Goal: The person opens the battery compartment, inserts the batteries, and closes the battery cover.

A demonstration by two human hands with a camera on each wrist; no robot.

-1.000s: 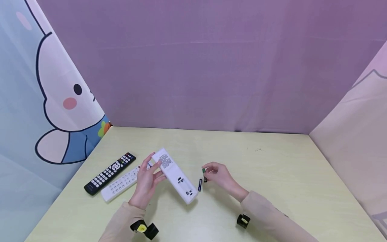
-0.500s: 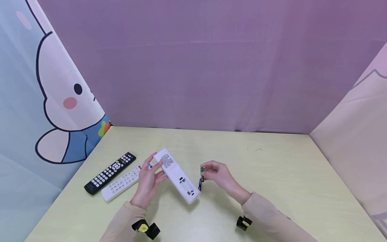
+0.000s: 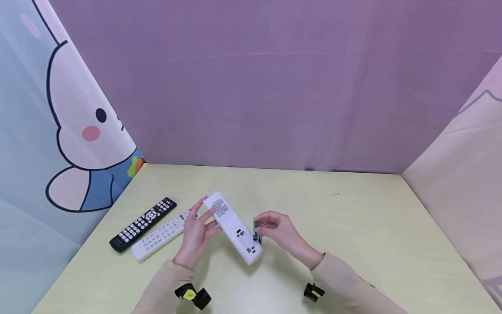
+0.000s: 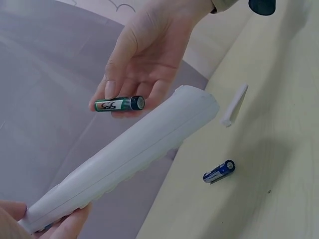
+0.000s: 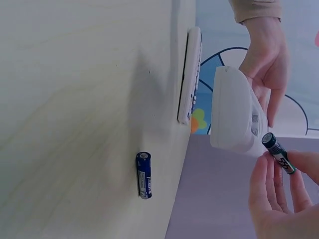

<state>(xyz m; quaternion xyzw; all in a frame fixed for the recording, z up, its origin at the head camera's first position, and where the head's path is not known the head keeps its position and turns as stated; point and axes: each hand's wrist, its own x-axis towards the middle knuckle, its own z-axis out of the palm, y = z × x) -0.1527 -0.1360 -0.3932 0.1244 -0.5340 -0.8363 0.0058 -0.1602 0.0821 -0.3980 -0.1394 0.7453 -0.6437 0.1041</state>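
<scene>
My left hand (image 3: 194, 239) grips the upper end of a white remote control (image 3: 229, 220) held above the table, its back facing up. The battery bay (image 3: 246, 241) near its lower end is uncovered, with contacts showing. In my right hand (image 3: 280, 229), thumb and fingers pinch a green and black battery (image 5: 280, 154) right beside the bay. The left wrist view shows this battery lying crosswise in the fingertips, close over the remote's edge. A blue battery (image 4: 219, 172) lies on the table below; in the head view the remote and right hand mostly hide it.
A black remote control (image 3: 143, 224) and a second white remote control (image 3: 158, 237) lie side by side at the left of the table (image 3: 353, 218). A thin white piece (image 4: 234, 105) rests on the table near the blue battery. A purple curtain (image 3: 251, 87) hangs behind.
My right hand has carried the green battery left and slightly down to the remote's bay. My left hand and the white remote have shifted slightly right.
</scene>
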